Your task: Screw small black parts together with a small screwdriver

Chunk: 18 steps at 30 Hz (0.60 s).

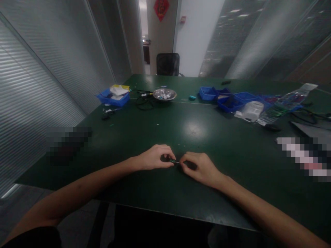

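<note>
Metal bowl [164,99]: round, shiny, holding small white pieces [165,94]
Blue basket [113,102]: plastic, topped with crumpled white sheet [119,90]
Left hand [156,157]: grip pinching slim green piece [172,161], over tabletop [129,134]
Right hand [200,166]: grip pinched around its thin end

I counted one bare left hand [157,157], one bare right hand [202,167], one small green piece [172,161], one round shiny metal dish [165,99], one black-backed chair [168,63] and one red diamond-shaped decoration [161,9].
</note>
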Tool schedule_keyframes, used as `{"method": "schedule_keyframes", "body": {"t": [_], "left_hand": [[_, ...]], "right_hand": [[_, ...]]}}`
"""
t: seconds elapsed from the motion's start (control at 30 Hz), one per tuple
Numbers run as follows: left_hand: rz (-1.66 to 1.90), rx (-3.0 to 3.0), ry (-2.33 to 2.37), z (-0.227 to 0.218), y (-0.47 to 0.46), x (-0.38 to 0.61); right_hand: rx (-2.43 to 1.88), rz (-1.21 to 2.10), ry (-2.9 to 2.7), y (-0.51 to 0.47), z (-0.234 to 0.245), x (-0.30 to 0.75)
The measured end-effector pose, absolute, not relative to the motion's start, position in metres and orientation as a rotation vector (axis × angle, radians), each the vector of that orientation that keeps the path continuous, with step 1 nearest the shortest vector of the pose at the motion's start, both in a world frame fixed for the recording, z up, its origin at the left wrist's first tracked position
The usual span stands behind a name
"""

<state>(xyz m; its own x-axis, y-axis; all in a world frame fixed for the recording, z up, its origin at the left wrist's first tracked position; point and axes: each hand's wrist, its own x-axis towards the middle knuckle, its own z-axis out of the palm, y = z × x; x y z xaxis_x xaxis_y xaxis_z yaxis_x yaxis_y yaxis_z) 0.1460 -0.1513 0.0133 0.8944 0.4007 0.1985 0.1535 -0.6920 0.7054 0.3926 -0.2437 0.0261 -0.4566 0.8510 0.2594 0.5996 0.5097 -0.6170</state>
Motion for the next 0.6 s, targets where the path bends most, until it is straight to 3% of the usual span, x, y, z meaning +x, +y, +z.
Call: {"method": "schedule_keyframes", "body": {"t": [0.17,0.6], "left_hand": [[0.449,2.331,0.389,0.014,-0.153,0.146],[0.396,2.643,0.177,0.02,-0.145,0.125]], "right_hand": [[-1.186,0.625,-1.946,-0.243,0.033,0.39],[-1.235,0.654,-1.958,-0.244,0.03,0.398]]}}
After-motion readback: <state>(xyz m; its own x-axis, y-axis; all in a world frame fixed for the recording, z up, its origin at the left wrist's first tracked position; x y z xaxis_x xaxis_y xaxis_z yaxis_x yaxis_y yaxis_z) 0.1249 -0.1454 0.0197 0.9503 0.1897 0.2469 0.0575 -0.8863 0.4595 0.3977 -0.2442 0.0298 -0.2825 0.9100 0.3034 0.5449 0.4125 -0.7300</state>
